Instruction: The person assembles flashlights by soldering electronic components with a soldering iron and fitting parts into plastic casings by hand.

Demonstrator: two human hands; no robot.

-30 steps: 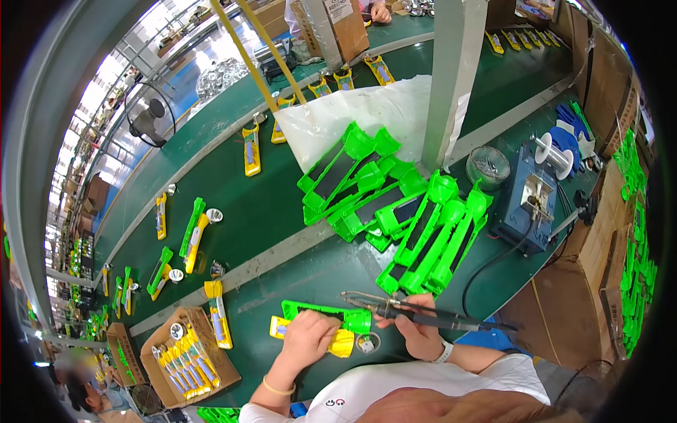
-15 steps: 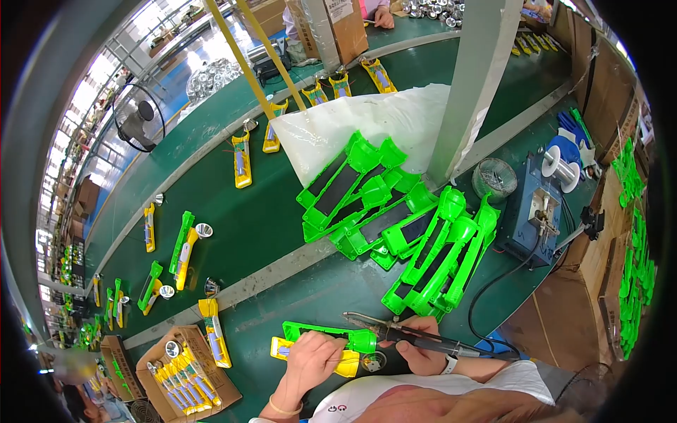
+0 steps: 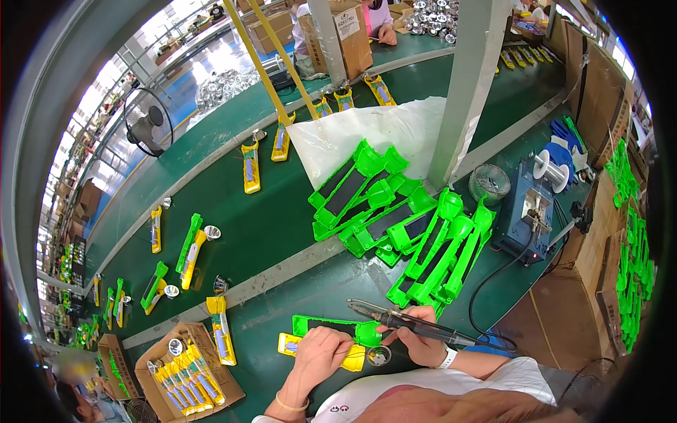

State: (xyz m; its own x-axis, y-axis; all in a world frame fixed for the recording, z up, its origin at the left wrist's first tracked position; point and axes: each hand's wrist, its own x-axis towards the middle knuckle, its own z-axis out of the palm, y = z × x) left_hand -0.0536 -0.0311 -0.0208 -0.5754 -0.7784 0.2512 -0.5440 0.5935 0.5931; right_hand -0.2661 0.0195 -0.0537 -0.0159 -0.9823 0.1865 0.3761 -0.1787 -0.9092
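Note:
Bent over a yellow housing (image 3: 351, 358), my left hand (image 3: 323, 352) has its fingers pinched together; whatever they grip is too small to make out. A green shell (image 3: 310, 324) lies just behind the yellow housing, partly covered by my left fingers. My right hand (image 3: 420, 338) is closed around a soldering iron (image 3: 441, 333) with a metal feed tube, its tip pointing left above the green shell. Between my hands sits a round silver reflector (image 3: 379, 355), at the right end of the yellow housing.
Green shells (image 3: 430, 254) are piled ahead, by a white sheet (image 3: 367, 130) and a post (image 3: 469, 92). A blue soldering machine (image 3: 525, 211) and a glass bowl (image 3: 489, 185) stand right. A carton (image 3: 222, 352) of yellow housings is left. Beyond, a person's hand (image 3: 387, 34) rests on the far table.
The camera view has shifted slightly. My left hand stays at the yellow housing, and my right hand still holds the iron, with its tip over the green shell.

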